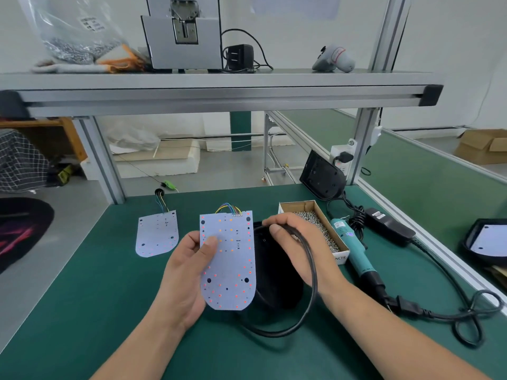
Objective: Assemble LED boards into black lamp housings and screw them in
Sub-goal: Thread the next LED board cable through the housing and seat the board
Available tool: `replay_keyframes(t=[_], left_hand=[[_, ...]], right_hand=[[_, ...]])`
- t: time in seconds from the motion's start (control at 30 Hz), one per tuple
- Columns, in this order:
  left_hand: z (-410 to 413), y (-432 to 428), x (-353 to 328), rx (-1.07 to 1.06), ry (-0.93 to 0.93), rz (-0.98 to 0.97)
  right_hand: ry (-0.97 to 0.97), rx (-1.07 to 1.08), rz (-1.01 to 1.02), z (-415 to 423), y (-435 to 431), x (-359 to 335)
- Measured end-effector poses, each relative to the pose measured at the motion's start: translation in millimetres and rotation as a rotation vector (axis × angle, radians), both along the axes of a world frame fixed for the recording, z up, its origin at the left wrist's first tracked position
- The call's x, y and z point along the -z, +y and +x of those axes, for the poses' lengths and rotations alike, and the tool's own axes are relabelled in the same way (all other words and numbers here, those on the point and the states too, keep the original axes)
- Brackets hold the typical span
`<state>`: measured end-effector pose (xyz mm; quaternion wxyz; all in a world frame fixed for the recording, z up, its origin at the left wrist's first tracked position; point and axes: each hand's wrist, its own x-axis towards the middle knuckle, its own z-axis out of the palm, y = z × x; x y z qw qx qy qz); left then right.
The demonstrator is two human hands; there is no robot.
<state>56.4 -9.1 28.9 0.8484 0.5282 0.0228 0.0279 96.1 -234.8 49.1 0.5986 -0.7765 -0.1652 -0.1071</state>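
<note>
My left hand (182,272) grips a white LED board (233,270) by its left edge, thumb on its face, holding it tilted above the green mat. Coloured wires (229,209) loop from the board's top edge. Behind and right of the board sits a black lamp housing (277,281), partly hidden by it. My right hand (299,242) rests on the housing's upper rim, fingers curled round it and over a black cable (310,292) that loops round the housing. A second LED board (157,233) lies flat on the mat to the left.
A cardboard box of screws (315,223) stands right of the housing, with a teal electric screwdriver (354,248) and its black power supply (389,226) beyond. Another housing (322,175) leans at the back right. A housing with a board in it (485,239) lies far right. A shelf (219,89) hangs overhead.
</note>
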Motion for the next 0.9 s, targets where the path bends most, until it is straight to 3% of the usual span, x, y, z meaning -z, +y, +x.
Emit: replay_keyframes(t=[0.17,0.47,0.9], left_hand=[[-3,-4,-5,0.047,-0.07,-0.024],[-6,-2,-10,0.111,-0.098,-0.096],[-9,4,-9,0.29,0.054,-0.284]], right_hand=[[0.011,-0.077,0.201,0,-9,-4],[0.055,-0.195,0.025,-1,-2,-6],[0.02,-0.102,0.176,-5,2,-7]])
